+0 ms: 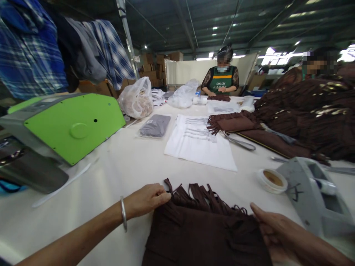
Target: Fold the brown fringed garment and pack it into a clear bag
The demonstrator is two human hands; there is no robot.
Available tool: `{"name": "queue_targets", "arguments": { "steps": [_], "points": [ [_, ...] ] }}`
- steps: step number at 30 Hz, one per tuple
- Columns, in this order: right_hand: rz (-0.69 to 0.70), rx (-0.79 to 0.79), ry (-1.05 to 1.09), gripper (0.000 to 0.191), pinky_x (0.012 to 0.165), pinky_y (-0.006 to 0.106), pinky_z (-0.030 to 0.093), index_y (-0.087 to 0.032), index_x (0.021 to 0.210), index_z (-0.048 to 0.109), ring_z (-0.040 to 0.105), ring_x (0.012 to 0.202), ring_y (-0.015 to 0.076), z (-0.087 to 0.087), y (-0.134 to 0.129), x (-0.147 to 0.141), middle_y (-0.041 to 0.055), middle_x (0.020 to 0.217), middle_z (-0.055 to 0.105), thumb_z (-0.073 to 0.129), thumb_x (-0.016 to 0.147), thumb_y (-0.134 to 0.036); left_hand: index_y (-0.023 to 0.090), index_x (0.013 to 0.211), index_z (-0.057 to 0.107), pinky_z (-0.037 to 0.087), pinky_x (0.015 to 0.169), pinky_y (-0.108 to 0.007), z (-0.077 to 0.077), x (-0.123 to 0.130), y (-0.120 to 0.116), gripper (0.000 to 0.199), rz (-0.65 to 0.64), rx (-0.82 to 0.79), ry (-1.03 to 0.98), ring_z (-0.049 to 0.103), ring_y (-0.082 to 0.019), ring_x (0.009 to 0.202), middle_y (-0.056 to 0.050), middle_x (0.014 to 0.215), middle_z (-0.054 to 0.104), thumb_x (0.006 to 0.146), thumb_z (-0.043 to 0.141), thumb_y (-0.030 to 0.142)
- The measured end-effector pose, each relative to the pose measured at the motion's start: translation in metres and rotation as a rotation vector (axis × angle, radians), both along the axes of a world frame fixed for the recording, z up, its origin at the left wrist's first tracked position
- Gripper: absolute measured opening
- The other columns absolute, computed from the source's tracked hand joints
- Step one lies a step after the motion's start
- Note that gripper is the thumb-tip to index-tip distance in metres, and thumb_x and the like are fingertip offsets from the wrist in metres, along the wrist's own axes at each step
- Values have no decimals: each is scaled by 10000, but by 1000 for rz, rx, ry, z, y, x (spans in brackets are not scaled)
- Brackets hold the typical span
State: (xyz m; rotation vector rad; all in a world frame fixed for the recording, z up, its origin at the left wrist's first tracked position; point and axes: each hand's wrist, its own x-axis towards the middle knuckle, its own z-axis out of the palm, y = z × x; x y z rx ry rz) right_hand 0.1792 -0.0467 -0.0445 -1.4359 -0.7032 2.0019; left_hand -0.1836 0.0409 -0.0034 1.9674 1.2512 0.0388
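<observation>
A dark brown fringed cloth (208, 232) lies on the white table at the bottom centre, its fringe pointing away from me. My left hand (154, 198), with a silver bangle on the wrist, is closed on the cloth's far left corner. At the right edge of the cloth is my right hand (273, 227), thumb stretched out and apart from the fingers; some fingertips are partly hidden beside the fabric. Beyond the cloth lies a white printed sheet (199, 147).
A green machine (74, 125) stands left, near a dark cylinder (30, 170). On the right are a tape roll (273, 180), a grey dispenser (316, 195), scissors (240, 142) and a brown garment pile (310, 111). A packaged grey garment (155, 125) lies ahead. Two people are across the table.
</observation>
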Motion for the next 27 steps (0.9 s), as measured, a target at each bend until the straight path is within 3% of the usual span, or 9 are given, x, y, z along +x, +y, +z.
{"name": "queue_targets", "arguments": {
  "steps": [4,9,12,14,17,21,27],
  "points": [
    [94,-75,280,528,911,394,500,-137,981,690,680,929,252,11,8,-3,121,904,733,495,863,-613,192,730,485,318,552,-247,3,5,6,485,-28,-37,-9,379,-144,613,26,657,419,857,388,650],
    [185,-56,387,589,984,425,449,-151,1111,660,627,1080,257,8,18,-4,120,1018,720,362,914,-619,183,972,553,362,600,-249,5,7,13,504,-51,-206,-140,428,-154,659,15,717,485,861,426,658],
    [248,-44,451,589,1029,427,405,-176,1159,647,595,1137,252,6,28,-6,110,1081,706,336,923,-616,198,1188,548,436,851,-322,3,13,14,542,-20,-407,-383,542,-227,952,-52,990,610,865,483,628],
    [288,-27,536,583,1074,435,347,-196,1202,628,560,1187,252,4,36,-9,106,1150,682,324,928,-611,224,1302,490,364,1032,-385,-1,19,13,566,33,-588,-582,489,-261,1183,-72,1218,581,865,541,579],
    [325,10,643,562,1128,438,243,-229,1285,570,485,1270,249,-1,48,-15,95,1275,615,361,921,-602,228,1366,432,284,1121,-413,-9,27,14,619,134,-815,-797,433,-265,1294,-78,1343,534,851,605,524],
    [355,35,667,550,1138,447,202,-258,1326,527,424,1320,255,-3,64,-30,79,1371,540,487,880,-577,194,1364,447,241,1153,-414,-19,34,20,637,234,-897,-927,417,-270,1318,-92,1373,520,818,674,432],
    [464,54,580,696,1136,405,220,-229,1373,470,393,1339,257,24,93,-51,95,1420,482,673,774,-518,215,1385,421,282,1130,-447,-32,40,27,755,321,-926,-928,474,-289,1268,-92,1352,537,704,744,265]
  ]
}}
